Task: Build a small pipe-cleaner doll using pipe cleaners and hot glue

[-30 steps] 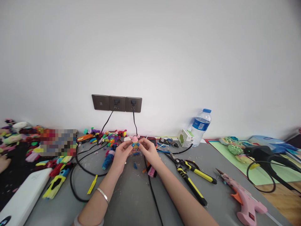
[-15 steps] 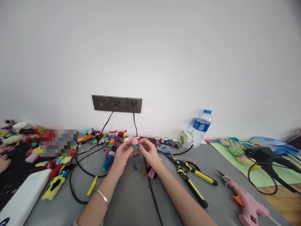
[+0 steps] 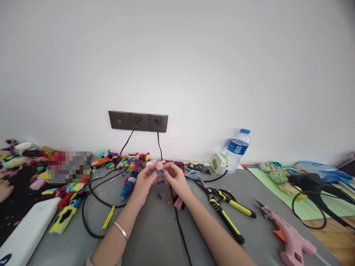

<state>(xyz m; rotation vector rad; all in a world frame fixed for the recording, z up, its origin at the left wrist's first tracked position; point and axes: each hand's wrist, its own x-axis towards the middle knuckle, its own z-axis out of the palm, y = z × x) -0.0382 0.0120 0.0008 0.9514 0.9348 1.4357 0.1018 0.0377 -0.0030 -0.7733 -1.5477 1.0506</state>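
Observation:
Near the back middle of the table, both hands meet around a small pink figure with ear-like loops [image 3: 159, 164], with blue showing below it. My left hand [image 3: 144, 181] pinches its left side between thumb and fingers. From the other side my right hand [image 3: 176, 179] grips it, thumb close to the left thumb. The lower part of the figure is hidden by my fingers. Under the right wrist lies a pink fuzzy piece [image 3: 179, 203], and a blue fuzzy bundle [image 3: 128, 188] rests left of my left hand.
Yellow-black pliers [image 3: 224, 214] and a pink glue gun [image 3: 295, 236] lie at right. A water bottle [image 3: 237, 150] and a small box [image 3: 219, 163] stand by the wall. Black cables [image 3: 85, 214] loop across the grey table [image 3: 155, 240]. Another person's hand [image 3: 5, 190] shows at far left.
The pink figure sits slightly higher and its loops stand out more clearly between my fingers. Both hands keep nearly the same place and hold.

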